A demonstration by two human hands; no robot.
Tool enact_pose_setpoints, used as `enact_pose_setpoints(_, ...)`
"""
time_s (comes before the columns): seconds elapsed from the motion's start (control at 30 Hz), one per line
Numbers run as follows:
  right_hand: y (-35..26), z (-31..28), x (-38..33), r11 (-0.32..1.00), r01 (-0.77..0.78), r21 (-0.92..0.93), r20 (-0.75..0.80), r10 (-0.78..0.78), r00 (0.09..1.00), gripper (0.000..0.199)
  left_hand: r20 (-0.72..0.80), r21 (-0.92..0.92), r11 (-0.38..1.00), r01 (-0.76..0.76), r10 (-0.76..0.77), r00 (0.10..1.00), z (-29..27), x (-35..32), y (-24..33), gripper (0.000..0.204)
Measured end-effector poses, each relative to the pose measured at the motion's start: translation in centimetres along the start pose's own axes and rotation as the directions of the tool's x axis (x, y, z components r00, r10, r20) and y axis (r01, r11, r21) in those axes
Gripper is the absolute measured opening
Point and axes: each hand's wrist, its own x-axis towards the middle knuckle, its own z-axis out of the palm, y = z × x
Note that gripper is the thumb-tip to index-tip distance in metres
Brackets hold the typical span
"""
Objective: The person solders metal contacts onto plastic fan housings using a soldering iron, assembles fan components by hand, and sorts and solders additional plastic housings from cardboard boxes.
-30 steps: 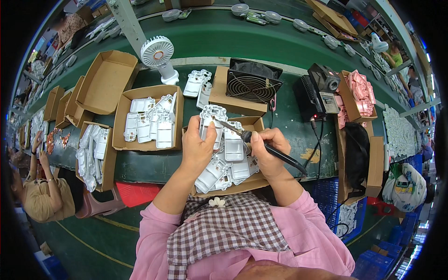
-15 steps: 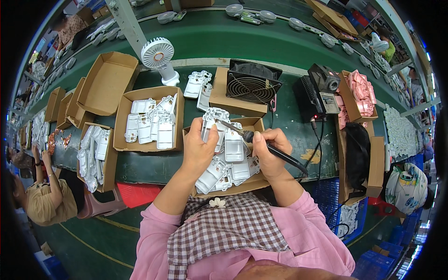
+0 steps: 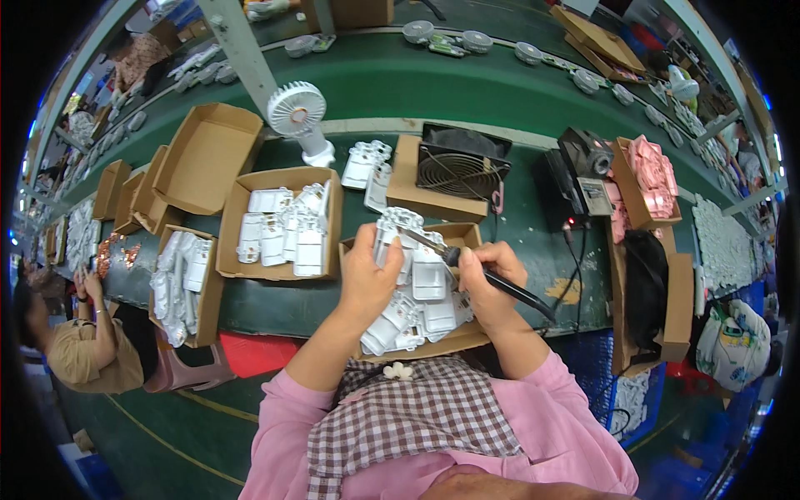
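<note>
My left hand (image 3: pixel 367 273) pinches a white plastic housing (image 3: pixel 402 219) between thumb and fingers, above a cardboard box (image 3: pixel 467 338) heaped with similar white housings (image 3: pixel 429 282). A soldering iron (image 3: pixel 518 292) with a black handle is gripped in my right hand (image 3: pixel 493 279). Its metal tip points left and reaches the held housing; whether it touches is too small to tell. The iron's cable runs off to the right of my hand.
Left of my hands stands a cardboard box (image 3: pixel 223 260) of white housings. Beyond are a black fan (image 3: pixel 457 171) and a white handheld fan (image 3: pixel 297 110). A black soldering station (image 3: pixel 565 193) stands right, beside a box of pink parts (image 3: pixel 652 171). Another person (image 3: pixel 92 350) sits left.
The whole view has shifted, so the scene sits slightly farther right and lower. The housing in my left hand has tilted. Both hands keep their hold.
</note>
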Motion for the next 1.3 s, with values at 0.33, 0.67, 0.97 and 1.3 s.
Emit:
enact_pose_setpoints(0.33, -0.4, -0.6, -0.5, 0.937, 0.090, 0.336, -0.142, -0.044, 0.989, 0.012, 0.142, -0.044, 0.994, 0.103, -0.096, 0.985, 0.0, -0.5, 0.4, 0.047)
enact_pose_setpoints(0.67, -0.5, -0.6, -0.5, 0.986, -0.017, 0.168, -0.027, 0.022, 0.999, 0.013, 0.090, -0.317, 0.933, 0.170, -0.148, 0.985, -0.1, 0.3, 0.2, 0.015)
enact_pose_setpoints(0.97, -0.3, -0.2, -0.2, 0.998, -0.030, 0.064, 0.016, 0.029, 0.999, 0.016, 0.126, -0.402, 0.863, 0.305, -0.278, 0.952, -0.4, 0.2, 1.1, 0.014)
enact_pose_setpoints(1.3, -0.5, -0.1, 0.0, 1.000, -0.012, 0.005, 0.040, 0.012, 0.999, 0.017, 0.118, -0.382, 0.884, 0.269, -0.242, 0.963, -0.3, 0.2, 0.8, 0.014)
